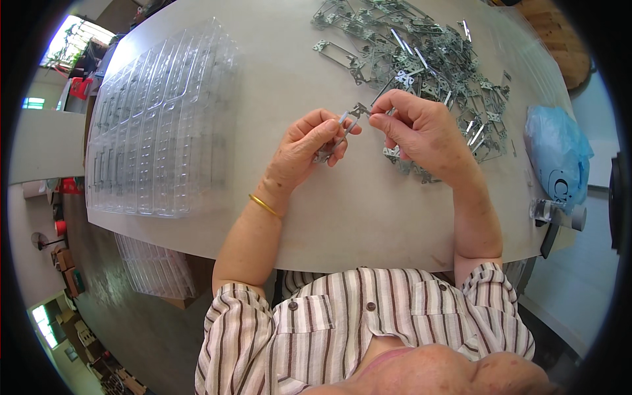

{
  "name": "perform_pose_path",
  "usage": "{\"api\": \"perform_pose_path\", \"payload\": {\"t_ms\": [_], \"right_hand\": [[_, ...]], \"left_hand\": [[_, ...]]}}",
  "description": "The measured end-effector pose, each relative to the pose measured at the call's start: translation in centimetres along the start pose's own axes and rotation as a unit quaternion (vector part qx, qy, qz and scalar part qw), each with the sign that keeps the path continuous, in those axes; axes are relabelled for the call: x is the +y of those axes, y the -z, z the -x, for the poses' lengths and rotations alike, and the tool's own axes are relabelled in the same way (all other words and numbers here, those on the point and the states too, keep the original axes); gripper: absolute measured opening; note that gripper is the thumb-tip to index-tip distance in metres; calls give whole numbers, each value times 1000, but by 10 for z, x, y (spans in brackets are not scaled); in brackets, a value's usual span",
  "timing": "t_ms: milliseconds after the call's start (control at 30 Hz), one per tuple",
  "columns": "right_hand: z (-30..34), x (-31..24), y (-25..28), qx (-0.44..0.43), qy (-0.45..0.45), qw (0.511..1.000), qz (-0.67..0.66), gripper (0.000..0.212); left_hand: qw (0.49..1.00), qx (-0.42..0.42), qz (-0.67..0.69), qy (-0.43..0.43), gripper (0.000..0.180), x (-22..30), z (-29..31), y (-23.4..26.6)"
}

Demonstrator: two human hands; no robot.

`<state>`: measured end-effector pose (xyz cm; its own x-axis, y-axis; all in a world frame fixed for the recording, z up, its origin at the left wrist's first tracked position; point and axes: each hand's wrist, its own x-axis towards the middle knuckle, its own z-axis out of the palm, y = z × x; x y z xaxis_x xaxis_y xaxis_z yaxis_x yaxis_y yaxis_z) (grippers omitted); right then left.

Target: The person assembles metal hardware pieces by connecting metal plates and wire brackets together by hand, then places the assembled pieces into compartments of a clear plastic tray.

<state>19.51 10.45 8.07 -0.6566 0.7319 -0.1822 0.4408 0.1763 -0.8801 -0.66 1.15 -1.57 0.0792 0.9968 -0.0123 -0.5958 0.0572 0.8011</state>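
My left hand (304, 146) is closed around a small, thin metal bracket (357, 110) with narrow bars and a cut-out plate at its end. The bracket tilts up and to the right above the table, partly hidden by the fingers. My right hand (421, 131) pinches at the bracket's upper right end with thumb and forefinger. Whether those fingertips also hold a separate small part, I cannot make out. Just beyond and beside my right hand lies a loose heap of similar metal brackets (428, 59), tangled together.
Stacked clear plastic trays (155, 125), with metal parts showing in them, stand on the left of the pale table (276, 46). More clear trays (155, 263) sit lower, beside the table. A blue plastic bag (558, 155) and a clear bottle (556, 214) are at the right edge.
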Motion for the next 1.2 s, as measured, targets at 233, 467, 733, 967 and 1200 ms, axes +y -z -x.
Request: {"api": "perform_pose_path", "payload": {"t_ms": [233,467,733,967,1200], "right_hand": [[-1,3,-1,11,15,999,33,9],[-1,4,-1,16,40,998,53,9],[-1,-2,-1,1,23,1000,8,21],[-11,2,8,-113,-52,986,-109,23],[-7,4,2,-90,-29,995,-12,24]], "left_hand": [[1000,11,-8,0,19,0,1,-5],[999,20,-45,4,18,1,1,-5],[995,20,-102,9,17,2,2,-9],[987,-20,-155,31,18,1,3,-9],[977,-80,-193,37,16,-5,4,-2]]}}
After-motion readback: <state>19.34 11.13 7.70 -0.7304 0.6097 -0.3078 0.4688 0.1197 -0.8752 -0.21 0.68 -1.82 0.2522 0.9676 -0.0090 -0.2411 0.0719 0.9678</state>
